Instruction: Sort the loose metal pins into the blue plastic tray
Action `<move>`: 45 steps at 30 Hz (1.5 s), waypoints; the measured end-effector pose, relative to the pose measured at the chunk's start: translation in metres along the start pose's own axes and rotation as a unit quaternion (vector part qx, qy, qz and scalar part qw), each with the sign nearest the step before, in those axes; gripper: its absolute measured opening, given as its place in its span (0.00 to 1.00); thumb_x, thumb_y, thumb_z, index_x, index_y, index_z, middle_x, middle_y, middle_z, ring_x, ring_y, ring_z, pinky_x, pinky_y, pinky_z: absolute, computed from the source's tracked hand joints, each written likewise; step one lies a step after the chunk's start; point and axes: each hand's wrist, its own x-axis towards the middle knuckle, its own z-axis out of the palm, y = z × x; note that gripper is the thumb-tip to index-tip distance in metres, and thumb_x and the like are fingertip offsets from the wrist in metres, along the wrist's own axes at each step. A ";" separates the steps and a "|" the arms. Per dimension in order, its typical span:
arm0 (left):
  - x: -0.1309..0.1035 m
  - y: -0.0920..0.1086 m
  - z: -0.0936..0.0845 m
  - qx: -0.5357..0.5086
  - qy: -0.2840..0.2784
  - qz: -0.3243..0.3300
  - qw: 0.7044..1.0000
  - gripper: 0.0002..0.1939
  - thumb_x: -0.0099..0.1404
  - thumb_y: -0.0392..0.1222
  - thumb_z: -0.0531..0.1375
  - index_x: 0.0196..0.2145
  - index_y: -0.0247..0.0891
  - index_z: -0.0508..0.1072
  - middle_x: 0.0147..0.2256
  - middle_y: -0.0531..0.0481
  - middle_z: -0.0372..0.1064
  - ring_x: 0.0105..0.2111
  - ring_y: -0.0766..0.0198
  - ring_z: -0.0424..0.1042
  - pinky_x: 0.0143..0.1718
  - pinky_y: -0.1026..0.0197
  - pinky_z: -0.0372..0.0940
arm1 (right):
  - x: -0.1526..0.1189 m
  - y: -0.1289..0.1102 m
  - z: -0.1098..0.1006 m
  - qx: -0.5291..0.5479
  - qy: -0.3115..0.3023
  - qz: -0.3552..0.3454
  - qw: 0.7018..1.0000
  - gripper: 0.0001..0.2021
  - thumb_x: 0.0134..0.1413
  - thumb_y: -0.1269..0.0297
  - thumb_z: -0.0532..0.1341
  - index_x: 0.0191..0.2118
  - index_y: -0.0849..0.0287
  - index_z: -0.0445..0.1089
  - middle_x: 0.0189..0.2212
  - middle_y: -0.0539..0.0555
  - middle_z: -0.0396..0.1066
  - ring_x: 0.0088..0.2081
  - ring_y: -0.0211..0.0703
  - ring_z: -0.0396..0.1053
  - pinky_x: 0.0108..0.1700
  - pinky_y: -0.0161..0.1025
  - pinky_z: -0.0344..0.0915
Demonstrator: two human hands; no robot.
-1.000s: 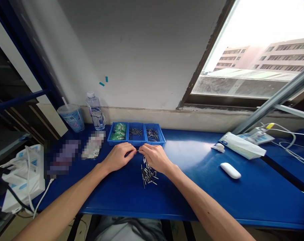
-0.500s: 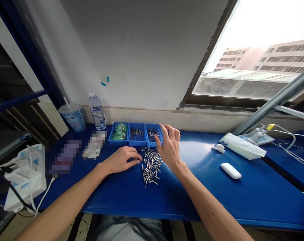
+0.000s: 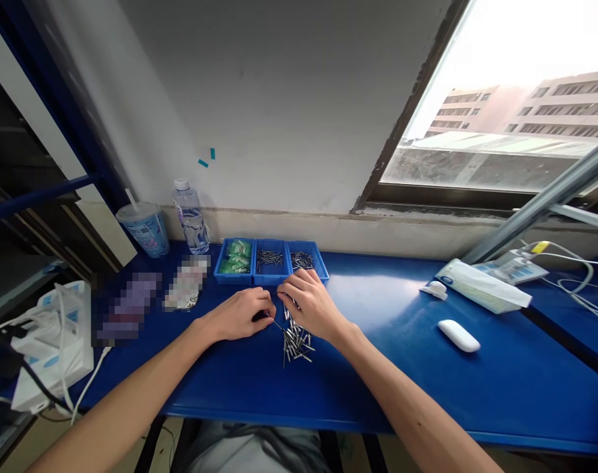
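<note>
A pile of silver blind rivets (image 3: 295,341) with thin pins lies on the blue table, partly covered by my right hand (image 3: 309,302). That hand is closed, its fingers bent down over the upper part of the pile; whatever they grip is hidden. Just left of the pile, my left hand (image 3: 242,314) is closed in a pinch, and the thin pin of a rivet (image 3: 277,324) sticks out from its fingertips. Behind the hands stand three joined blue bins: the left bin (image 3: 234,280) with green packets, the middle bin (image 3: 271,280) and the right bin (image 3: 322,264) with loose rivets.
At the back left stand a water bottle (image 3: 191,220) and a cup with a straw (image 3: 144,226). A power strip (image 3: 57,348) with cables lies at far left. On the right are a white case (image 3: 459,336), a tissue pack (image 3: 483,286) and cables. A wall rises behind.
My right hand has come from the right bin down and left onto the pile, beside my left fingertips. My left hand has hardly moved; a rivet pin now shows at its fingertips.
</note>
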 end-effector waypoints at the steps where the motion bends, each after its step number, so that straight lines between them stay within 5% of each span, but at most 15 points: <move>1: 0.000 -0.001 -0.001 0.003 0.005 -0.009 1.000 0.03 0.73 0.37 0.61 0.38 0.38 0.75 0.39 0.50 0.72 0.40 0.60 0.71 0.42 0.59 0.64 | 0.000 0.000 0.000 0.011 -0.012 -0.010 1.000 0.11 0.75 0.68 0.56 0.39 0.58 0.73 0.33 0.53 0.74 0.38 0.46 0.65 0.45 0.46 0.59; 12: -0.001 -0.003 -0.008 -0.004 0.051 -0.079 0.996 0.05 0.75 0.41 0.57 0.39 0.40 0.71 0.37 0.52 0.70 0.35 0.61 0.69 0.37 0.59 0.61 | -0.003 0.003 0.006 0.048 -0.079 -0.035 0.995 0.10 0.74 0.67 0.59 0.38 0.59 0.73 0.31 0.53 0.75 0.35 0.44 0.68 0.42 0.43 0.56; 21: 0.000 0.001 -0.006 0.000 0.084 -0.029 0.996 0.02 0.73 0.38 0.59 0.41 0.40 0.73 0.35 0.52 0.73 0.35 0.61 0.72 0.41 0.58 0.63 | -0.003 -0.003 0.011 0.033 -0.039 -0.044 0.998 0.16 0.79 0.63 0.50 0.37 0.58 0.69 0.32 0.53 0.73 0.33 0.44 0.68 0.40 0.43 0.57; 26: 0.000 0.001 -0.005 -0.034 0.101 -0.025 0.994 0.02 0.71 0.39 0.61 0.39 0.40 0.72 0.34 0.52 0.74 0.34 0.61 0.73 0.40 0.59 0.65 | -0.003 -0.004 0.012 0.072 -0.038 -0.020 0.996 0.11 0.75 0.55 0.58 0.42 0.57 0.67 0.36 0.54 0.75 0.34 0.43 0.70 0.41 0.42 0.60; 45: 0.000 0.003 -0.010 -0.036 0.122 -0.032 0.991 0.07 0.76 0.41 0.58 0.40 0.40 0.75 0.36 0.50 0.75 0.37 0.59 0.74 0.43 0.57 0.65 | -0.002 -0.008 0.010 0.049 -0.060 0.007 0.997 0.10 0.77 0.67 0.49 0.42 0.58 0.65 0.36 0.53 0.73 0.34 0.43 0.67 0.40 0.42 0.58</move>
